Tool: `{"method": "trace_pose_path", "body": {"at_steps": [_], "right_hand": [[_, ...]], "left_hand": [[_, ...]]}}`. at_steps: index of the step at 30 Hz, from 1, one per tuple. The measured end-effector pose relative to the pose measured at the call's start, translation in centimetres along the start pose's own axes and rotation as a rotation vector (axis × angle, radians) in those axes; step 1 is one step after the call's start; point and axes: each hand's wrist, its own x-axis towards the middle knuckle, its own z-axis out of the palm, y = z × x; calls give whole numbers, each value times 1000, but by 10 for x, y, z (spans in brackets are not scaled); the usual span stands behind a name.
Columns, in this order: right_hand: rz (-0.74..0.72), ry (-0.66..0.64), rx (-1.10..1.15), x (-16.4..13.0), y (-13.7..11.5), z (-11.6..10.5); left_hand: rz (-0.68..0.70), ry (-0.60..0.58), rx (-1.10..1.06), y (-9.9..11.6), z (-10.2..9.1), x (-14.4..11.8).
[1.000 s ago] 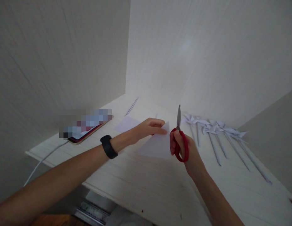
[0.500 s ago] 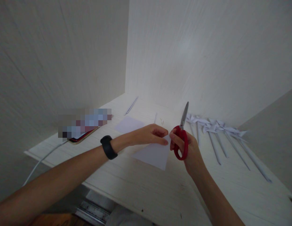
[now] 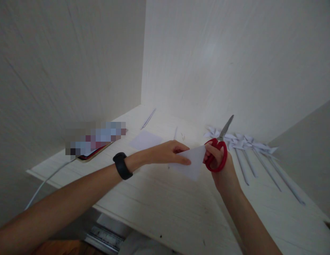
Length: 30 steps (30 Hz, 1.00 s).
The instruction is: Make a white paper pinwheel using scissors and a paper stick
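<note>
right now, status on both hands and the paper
Left hand pinching folded paper, lifted off table. Right hand on the paper too, red scissors held, blades shut, pointing away. Paper pinwheels lie to the right, apart.

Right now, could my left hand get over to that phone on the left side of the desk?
Probably yes. The left hand pinches the folded paper, so it would have to let go first. The desk between it and the phone looks bare apart from a flat paper square farther back.
</note>
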Motion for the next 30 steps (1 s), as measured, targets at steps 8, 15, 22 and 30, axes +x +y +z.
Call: {"method": "trace_pose_path", "body": {"at_steps": [8,15,22,30], "right_hand": [[45,107,152,6,2,-5],[146,137,216,9,9,-8],[204,80,158,15,21,-13],[131,-39,-1,8,24,0]], "left_hand": [[-38,-61,15,-2,2,2],[-71,-3,88,-5,0,2],[-90,32,164,-19,-7,6],[49,301,190,-30,-18,11]]}}
